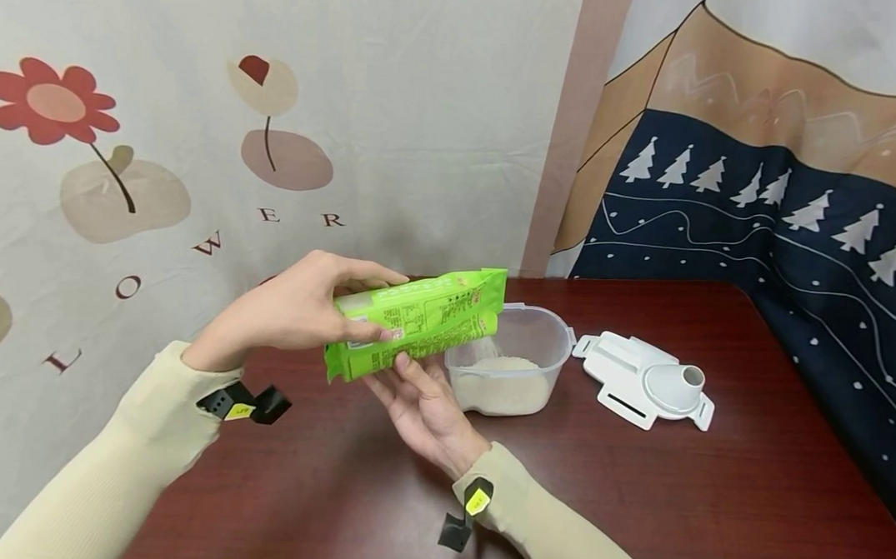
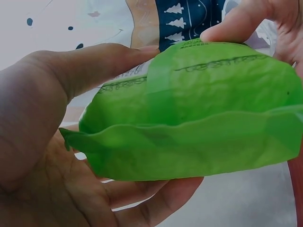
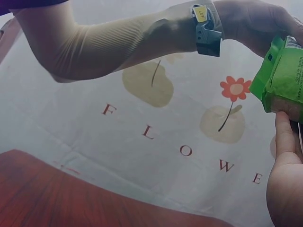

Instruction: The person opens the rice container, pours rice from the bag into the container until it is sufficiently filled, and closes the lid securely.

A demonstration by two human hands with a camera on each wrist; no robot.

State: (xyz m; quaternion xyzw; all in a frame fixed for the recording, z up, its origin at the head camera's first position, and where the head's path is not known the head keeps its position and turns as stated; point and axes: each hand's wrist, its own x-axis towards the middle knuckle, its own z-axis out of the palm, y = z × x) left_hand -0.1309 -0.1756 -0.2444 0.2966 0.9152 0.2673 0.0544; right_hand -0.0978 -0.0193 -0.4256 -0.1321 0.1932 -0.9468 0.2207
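A green plastic bag of rice (image 1: 420, 318) is held in the air, nearly level, its right end over a clear plastic container (image 1: 551, 329). My left hand (image 1: 299, 307) grips the bag's left end, thumb on the near side, fingers over the far side. From below, my right hand (image 1: 431, 414) holds the bag's middle with its thumb on the near side; its other fingers are mostly hidden. White rice (image 1: 501, 385) lies in the container, and a faint pale stream shows under the bag's mouth. In the left wrist view the sealed, folded bag end (image 2: 189, 142) faces the camera.
A white plastic lid (image 1: 648, 379) with a round spout and side flaps lies right of the container on the dark red table (image 1: 314, 485). Behind the table hangs a printed cloth (image 1: 426, 130) with flowers and letters; a dark blue part with trees is at right.
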